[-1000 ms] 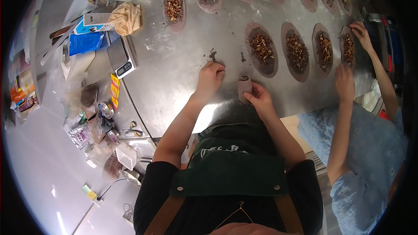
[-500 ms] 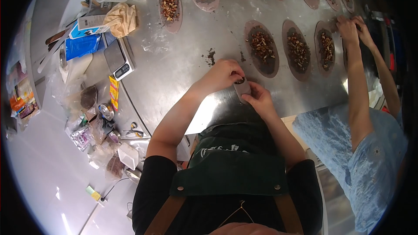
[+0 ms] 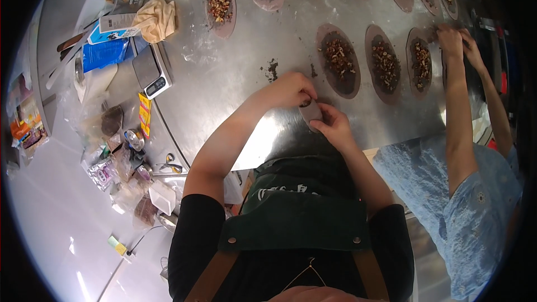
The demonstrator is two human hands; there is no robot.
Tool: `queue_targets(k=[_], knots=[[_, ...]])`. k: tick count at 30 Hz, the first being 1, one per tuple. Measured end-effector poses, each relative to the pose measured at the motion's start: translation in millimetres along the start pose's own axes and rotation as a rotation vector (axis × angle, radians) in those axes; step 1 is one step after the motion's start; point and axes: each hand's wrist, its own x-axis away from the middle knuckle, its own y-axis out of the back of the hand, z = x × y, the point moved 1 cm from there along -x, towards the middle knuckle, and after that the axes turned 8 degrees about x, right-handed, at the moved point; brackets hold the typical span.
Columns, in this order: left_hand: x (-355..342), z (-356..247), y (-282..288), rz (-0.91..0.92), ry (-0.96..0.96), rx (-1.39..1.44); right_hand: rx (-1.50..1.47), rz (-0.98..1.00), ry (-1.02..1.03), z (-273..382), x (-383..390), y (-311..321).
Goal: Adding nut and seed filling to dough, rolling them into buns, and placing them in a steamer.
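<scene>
While right hand (image 3: 334,127) fingers clamp small grey-brown cup (image 3: 311,112), left hand (image 3: 291,89) fingers pinch inside.

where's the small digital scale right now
In the head view the digital scale sits on the steel table at the person's left, just below the beige cloth and right of the blue packet, well away from both hands.

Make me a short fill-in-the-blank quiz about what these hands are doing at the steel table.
1. Both hands, left hand and right hand, hold a small ____ piece of dough.
2. The oval dough pieces on the table are topped with chopped ____.
3. The kitchen scale lies to the person's ____.

Missing words: grey; nuts; left
</scene>
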Motion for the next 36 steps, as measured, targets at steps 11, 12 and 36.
queue_targets(k=[11,12,36], knots=[[34.9,10.6,-42.9,-0.528,0.056,0.004,-0.012,-0.035,-0.047,7.6,3.7,14.1],[47.8,12.1,-57.8,-0.543,0.063,-0.108,-0.008,-0.069,-0.058,9.7,4.1,17.3],[22.2,-45.7,-55.8,-0.450,-0.001,0.100,-0.046,-0.067,-0.078,6.8,33.6,25.2]])
